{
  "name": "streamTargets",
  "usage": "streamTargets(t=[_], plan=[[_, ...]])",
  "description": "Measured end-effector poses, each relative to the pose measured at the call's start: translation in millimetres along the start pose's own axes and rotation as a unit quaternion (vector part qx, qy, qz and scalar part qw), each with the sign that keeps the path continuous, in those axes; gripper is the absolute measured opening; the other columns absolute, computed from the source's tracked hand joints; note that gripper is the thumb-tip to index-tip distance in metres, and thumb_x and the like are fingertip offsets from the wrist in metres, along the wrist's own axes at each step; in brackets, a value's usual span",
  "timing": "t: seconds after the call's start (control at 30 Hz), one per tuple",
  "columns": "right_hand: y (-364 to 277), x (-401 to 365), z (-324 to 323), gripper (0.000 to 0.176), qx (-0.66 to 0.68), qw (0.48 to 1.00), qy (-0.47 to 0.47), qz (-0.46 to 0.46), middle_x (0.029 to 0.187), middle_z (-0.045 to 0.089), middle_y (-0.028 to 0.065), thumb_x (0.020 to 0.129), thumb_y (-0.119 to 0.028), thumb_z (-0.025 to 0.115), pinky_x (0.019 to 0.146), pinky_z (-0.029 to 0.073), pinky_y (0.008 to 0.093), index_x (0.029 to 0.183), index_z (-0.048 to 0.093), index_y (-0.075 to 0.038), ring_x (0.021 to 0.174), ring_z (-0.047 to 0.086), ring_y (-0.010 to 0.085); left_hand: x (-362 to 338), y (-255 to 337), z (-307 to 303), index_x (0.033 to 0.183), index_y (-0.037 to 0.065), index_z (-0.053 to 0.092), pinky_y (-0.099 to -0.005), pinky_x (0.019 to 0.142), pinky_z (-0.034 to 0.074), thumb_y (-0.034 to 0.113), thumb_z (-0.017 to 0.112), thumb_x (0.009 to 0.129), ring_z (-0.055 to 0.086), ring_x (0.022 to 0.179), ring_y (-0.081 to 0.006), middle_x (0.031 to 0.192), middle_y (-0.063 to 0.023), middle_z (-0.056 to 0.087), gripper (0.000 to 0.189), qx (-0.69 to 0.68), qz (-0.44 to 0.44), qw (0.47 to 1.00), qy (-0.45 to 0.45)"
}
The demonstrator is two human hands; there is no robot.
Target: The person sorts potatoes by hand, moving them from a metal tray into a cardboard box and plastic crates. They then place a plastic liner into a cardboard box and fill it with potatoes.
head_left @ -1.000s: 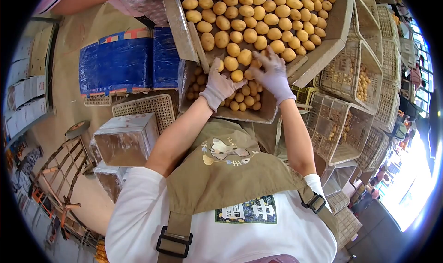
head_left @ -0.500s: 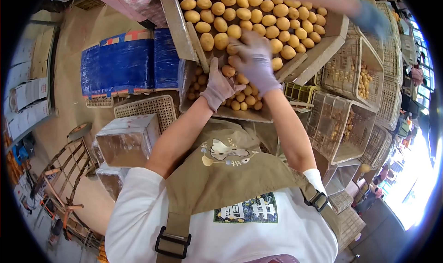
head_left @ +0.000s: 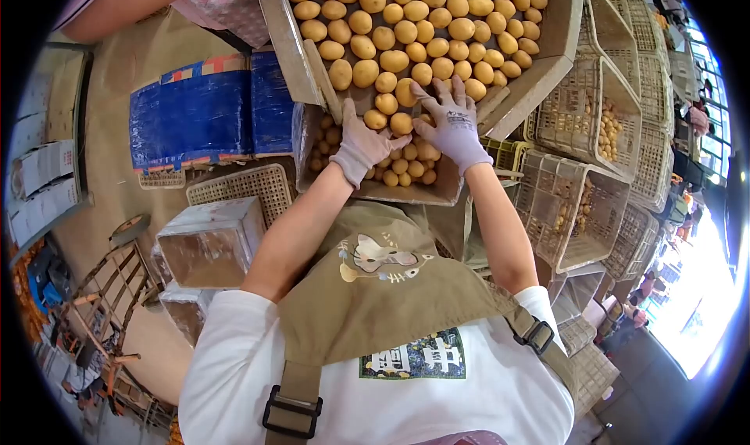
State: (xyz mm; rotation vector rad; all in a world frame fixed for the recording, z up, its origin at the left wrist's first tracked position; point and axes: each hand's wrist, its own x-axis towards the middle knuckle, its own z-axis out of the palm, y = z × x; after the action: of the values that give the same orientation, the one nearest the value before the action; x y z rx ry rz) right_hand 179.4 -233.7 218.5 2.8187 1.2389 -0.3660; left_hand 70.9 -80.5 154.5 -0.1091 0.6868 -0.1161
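Yellow-brown potatoes (head_left: pixel 405 32) lie spread over a wooden-sided sorting tray (head_left: pixel 539 85). Below its near opening stands a box (head_left: pixel 433 195) holding more potatoes (head_left: pixel 402 167). My left hand (head_left: pixel 362 142), in a pale glove, is at the left of the opening with its fingers apart and nothing in its grasp. Across from it, my gloved right hand (head_left: pixel 455 125) rests with spread fingers against potatoes at the right of the opening. A few potatoes lie between the two hands.
Blue-wrapped boxes (head_left: pixel 191 113), a woven plastic crate (head_left: pixel 242 189) and a clear-wrapped box (head_left: pixel 211 250) stand left. Stacked crates (head_left: pixel 574 210), some with potatoes, stand right. A metal cart (head_left: pixel 109 312) is at lower left. A co-worker's arm (head_left: pixel 129 3) is at upper left.
My right hand has moved slightly right and its fingers have spread. Potatoes have shifted in the tray. The co-worker's arm across the top of the tray is gone from there.
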Motion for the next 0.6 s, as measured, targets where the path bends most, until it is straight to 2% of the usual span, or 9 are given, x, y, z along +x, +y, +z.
streamTargets(t=[0.07,0.17,0.27,0.37,0.43,0.5,0.53,0.6], plan=[[0.1,0.4,1.8,0.069,0.0,1.0,0.0,0.005,0.155,0.04,0.016,0.089,-0.05,0.064,0.118,0.021,0.0575,0.153,0.039,-0.041,0.15,0.02,0.0435,-0.5,-1.8,3.7,0.156,0.021,0.03,-0.0707,0.112,0.027,0.078,0.031,0.091,0.033,0.144,-0.0403,0.16,-0.0097,0.032,0.086,0.015,0.012,1.0,0.018],[-0.4,0.2,3.2,0.07,-0.005,1.0,-0.007,0.01,0.156,0.039,0.0148,0.089,-0.051,0.064,0.118,0.02,0.0584,0.153,0.037,-0.042,0.15,0.019,0.0427,7.0,-1.3,-7.4,0.155,0.021,0.03,-0.0711,0.112,0.028,0.077,0.032,0.091,0.033,0.144,-0.0406,0.159,-0.0098,0.032,0.086,-0.006,-0.005,1.0,-0.007],[-1.8,0.0,3.2,0.063,-0.003,1.0,0.03,0.005,0.152,0.046,0.0147,0.09,-0.046,0.064,0.116,0.026,0.0587,0.149,0.045,-0.041,0.147,0.027,0.0427,8.1,-0.6,-13.2,0.155,0.021,0.03,-0.0697,0.113,0.025,0.08,0.035,0.088,0.027,0.146,-0.0373,0.16,-0.0089,0.028,0.089,-0.018,-0.012,0.999,-0.03],[8.5,8.5,1.6,0.052,0.105,0.994,0.032,0.008,0.145,0.053,0.0161,0.089,-0.041,0.064,0.114,0.03,0.0561,0.14,0.058,-0.031,0.143,0.036,0.0406,7.2,-1.0,-12.3,0.155,0.021,0.031,-0.0699,0.113,0.025,0.078,0.034,0.09,0.031,0.144,-0.0376,0.158,-0.0085,0.032,0.086,-0.013,-0.003,1.0,-0.014],[10.8,20.1,-5.5,0.034,0.273,0.941,0.174,0.1,0.127,0.064,0.0156,0.087,-0.033,0.066,0.107,0.041,0.0484,0.114,0.073,-0.013,0.122,0.057,0.0358,8.6,-0.6,-12.3,0.151,0.02,0.036,-0.0712,0.113,0.022,0.067,0.038,0.095,0.034,0.143,-0.036,0.155,-0.0068,0.036,0.073,0.043,0.0,0.999,0.026],[4.1,23.1,-16.5,0.027,0.039,0.969,0.24,0.037,0.12,0.068,0.018,0.087,-0.025,0.07,0.103,0.046,0.0424,0.108,0.075,-0.008,0.117,0.061,0.0361,7.7,-2.0,-11.3,0.147,0.02,0.04,-0.0725,0.113,0.02,0.056,0.042,0.099,0.037,0.142,-0.0344,0.153,-0.005,0.04,0.06,0.101,0.001,0.993,0.067],[5.6,22.6,-17.3,0.029,0.087,0.975,0.2,0.05,0.124,0.066,0.0175,0.088,-0.026,0.07,0.104,0.045,0.0432,0.111,0.074,-0.009,0.118,0.06,0.0353,7.6,-3.0,-5.1,0.144,0.022,0.044,-0.0709,0.114,0.017,0.052,0.043,0.1,0.04,0.138,-0.0287,0.148,-0.0017,0.045,0.054,0.112,-0.011,0.982,0.152],[20.9,27.8,-19.4,0.033,0.18,0.974,0.12,0.073,0.13,0.064,0.0166,0.089,-0.029,0.069,0.105,0.042,0.0446,0.116,0.073,-0.01,0.121,0.059,0.0338,10.1,-1.2,-10.0,0.145,0.023,0.043,-0.0707,0.113,0.02,0.051,0.044,0.1,0.041,0.135,-0.0272,0.147,-0.0015,0.046,0.053,0.12,0.0,0.983,0.142]])
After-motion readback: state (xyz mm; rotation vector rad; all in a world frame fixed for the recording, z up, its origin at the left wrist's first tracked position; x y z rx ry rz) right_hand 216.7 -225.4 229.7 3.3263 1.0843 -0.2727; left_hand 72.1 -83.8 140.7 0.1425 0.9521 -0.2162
